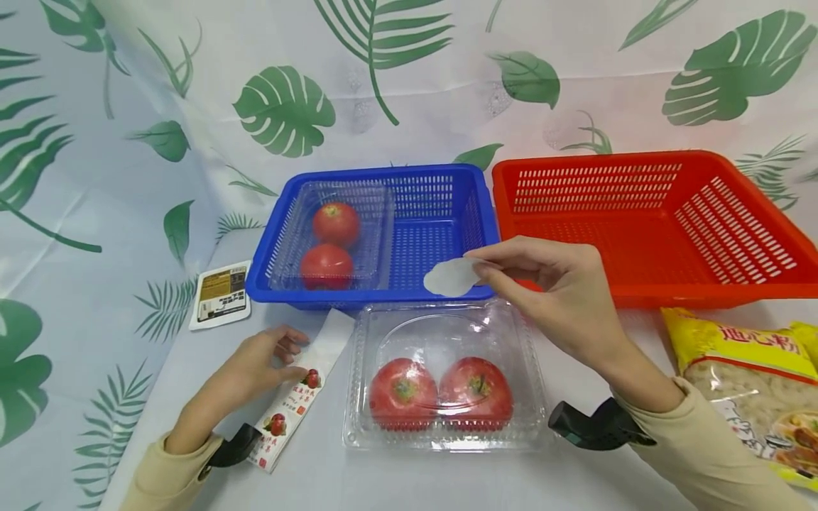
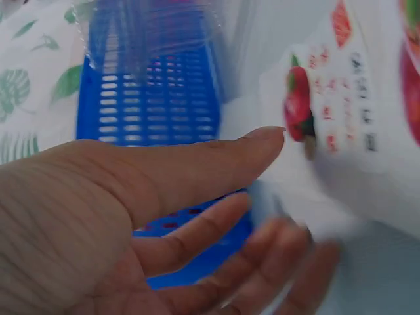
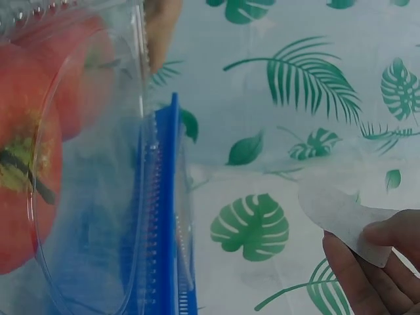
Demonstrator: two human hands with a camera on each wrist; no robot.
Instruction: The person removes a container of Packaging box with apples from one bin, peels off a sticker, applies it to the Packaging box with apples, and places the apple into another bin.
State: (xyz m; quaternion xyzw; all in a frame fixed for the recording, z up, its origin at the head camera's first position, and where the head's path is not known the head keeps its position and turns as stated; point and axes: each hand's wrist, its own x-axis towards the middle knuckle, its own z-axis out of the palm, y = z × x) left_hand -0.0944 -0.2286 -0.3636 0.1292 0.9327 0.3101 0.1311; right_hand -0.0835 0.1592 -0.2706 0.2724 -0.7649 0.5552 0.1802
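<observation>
One edge of the sticker point(image 1: 447, 277) is all I see the right hand point(image 1: 554, 294) pinch, likely to spare its face. Above the far rim of the box point(image 1: 441, 445), its long axis runs sideways, free end left. The left hand point(image 1: 254, 365), fingers loosely parted, is at the strip point(image 1: 295, 401), perhaps to steady it.

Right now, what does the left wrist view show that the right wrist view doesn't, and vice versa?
Only the left wrist view shows the strip of printed stickers, by the left hand. Only the right shows the right hand pinching a white label, and boxed red fruit clearly. Both show the blue basket, clear plastic packaging and leaf-patterned cloth.
</observation>
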